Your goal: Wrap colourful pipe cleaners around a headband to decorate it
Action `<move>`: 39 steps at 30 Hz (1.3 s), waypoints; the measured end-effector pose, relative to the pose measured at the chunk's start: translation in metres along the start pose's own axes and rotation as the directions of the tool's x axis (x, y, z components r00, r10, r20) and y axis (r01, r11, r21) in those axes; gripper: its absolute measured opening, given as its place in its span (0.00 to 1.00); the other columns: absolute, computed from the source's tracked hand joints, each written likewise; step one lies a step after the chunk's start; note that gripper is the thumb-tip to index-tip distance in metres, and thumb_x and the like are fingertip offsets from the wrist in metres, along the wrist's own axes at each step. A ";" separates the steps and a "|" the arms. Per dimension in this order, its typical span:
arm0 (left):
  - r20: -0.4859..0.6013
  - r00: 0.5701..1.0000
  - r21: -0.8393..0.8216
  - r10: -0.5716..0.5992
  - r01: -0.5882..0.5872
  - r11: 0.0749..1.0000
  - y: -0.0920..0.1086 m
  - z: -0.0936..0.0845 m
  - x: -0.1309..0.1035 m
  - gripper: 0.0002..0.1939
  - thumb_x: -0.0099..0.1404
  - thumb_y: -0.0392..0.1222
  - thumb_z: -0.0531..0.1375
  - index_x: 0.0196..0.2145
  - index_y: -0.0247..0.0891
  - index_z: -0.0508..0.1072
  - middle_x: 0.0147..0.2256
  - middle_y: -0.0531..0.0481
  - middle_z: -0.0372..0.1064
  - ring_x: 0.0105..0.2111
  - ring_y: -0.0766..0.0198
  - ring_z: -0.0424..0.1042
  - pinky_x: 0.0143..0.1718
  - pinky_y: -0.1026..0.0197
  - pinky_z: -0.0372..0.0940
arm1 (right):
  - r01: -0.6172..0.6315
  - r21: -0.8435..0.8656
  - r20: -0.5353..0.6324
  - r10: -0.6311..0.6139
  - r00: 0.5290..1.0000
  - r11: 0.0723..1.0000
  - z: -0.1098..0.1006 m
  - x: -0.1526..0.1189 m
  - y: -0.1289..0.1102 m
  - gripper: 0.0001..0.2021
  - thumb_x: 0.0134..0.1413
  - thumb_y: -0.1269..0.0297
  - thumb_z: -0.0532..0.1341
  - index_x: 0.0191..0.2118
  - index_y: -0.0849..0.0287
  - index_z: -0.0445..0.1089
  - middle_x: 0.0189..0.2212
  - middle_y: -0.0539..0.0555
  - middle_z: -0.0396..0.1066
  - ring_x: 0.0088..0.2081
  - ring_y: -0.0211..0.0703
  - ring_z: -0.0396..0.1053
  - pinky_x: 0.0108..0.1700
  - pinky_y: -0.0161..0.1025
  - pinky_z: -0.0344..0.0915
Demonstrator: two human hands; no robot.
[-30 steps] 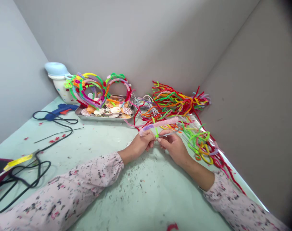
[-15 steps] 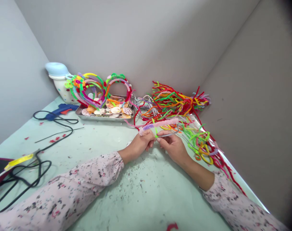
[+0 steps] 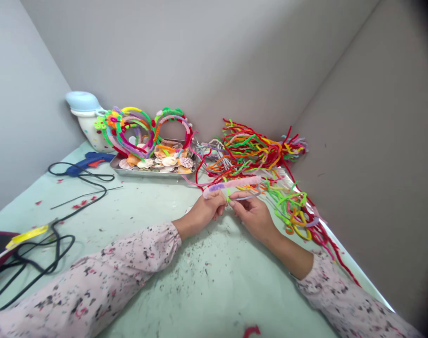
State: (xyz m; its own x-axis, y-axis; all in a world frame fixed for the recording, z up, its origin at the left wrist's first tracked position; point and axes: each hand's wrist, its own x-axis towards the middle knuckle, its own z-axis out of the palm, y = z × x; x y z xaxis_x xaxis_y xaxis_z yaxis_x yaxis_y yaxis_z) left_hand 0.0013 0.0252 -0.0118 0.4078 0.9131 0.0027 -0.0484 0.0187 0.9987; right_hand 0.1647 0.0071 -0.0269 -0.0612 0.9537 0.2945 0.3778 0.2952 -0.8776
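A headband (image 3: pixel 240 182) wrapped in pink and purple pipe cleaner is held above the table, its bare grey end curving back at the right. My left hand (image 3: pixel 213 206) is closed around its left part. Between the two hands a bright green pipe cleaner (image 3: pixel 228 191) crosses the band and sticks up above it. The fingertips of my right hand (image 3: pixel 251 211) pinch this green pipe cleaner near its lower end, and the grey end of the band passes by those fingers. The palm side of both hands is hidden.
Behind stands a metal tray (image 3: pixel 153 173) of seashells, with wrapped headbands (image 3: pixel 136 134) leaning on it. Loose pipe cleaners (image 3: pixel 256 145) heap at the back right. At left lie a blue glue gun (image 3: pixel 83 164) and a black cord (image 3: pixel 58 244); a blue-lidded cup (image 3: pixel 89 122) stands behind.
The pink part of the headband has tipped down slightly at its right end. Both hands keep nearly the same place and grip.
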 end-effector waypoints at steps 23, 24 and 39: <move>-0.002 1.000 0.016 -0.016 0.016 1.000 -0.002 0.000 0.000 0.09 0.56 0.42 0.52 0.21 0.36 0.63 0.16 0.57 0.56 0.17 0.72 0.54 0.19 0.66 0.50 | 0.034 -0.012 -0.005 -0.034 0.999 0.999 -0.001 -0.001 -0.003 0.10 0.54 0.58 0.60 0.38 0.56 0.72 0.34 0.53 0.72 0.24 0.37 0.66 0.27 0.36 0.64; 0.001 1.000 0.011 -0.007 0.007 1.000 -0.002 0.000 0.001 0.09 0.56 0.42 0.52 0.21 0.36 0.63 0.17 0.57 0.56 0.17 0.72 0.54 0.19 0.66 0.50 | 0.029 -0.013 -0.003 -0.029 1.000 1.000 -0.001 -0.001 -0.003 0.10 0.54 0.58 0.60 0.38 0.56 0.72 0.33 0.52 0.71 0.23 0.37 0.65 0.26 0.35 0.64; -0.010 1.000 0.108 0.002 -0.001 0.994 -0.002 0.000 -0.002 0.14 0.59 0.44 0.52 0.18 0.37 0.61 0.17 0.56 0.55 0.18 0.71 0.55 0.22 0.64 0.51 | 0.061 -0.111 -0.019 -0.064 0.998 0.992 -0.001 0.000 -0.006 0.10 0.54 0.57 0.59 0.34 0.56 0.73 0.26 0.51 0.72 0.25 0.41 0.67 0.27 0.36 0.63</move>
State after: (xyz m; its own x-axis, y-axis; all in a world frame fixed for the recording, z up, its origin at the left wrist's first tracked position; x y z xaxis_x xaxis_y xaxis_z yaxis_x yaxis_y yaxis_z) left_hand 0.0004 0.0239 -0.0139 0.3986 0.9171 0.0042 0.0500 -0.0263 0.9984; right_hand 0.1637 0.0048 -0.0210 -0.0672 0.9316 0.3572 0.4737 0.3449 -0.8103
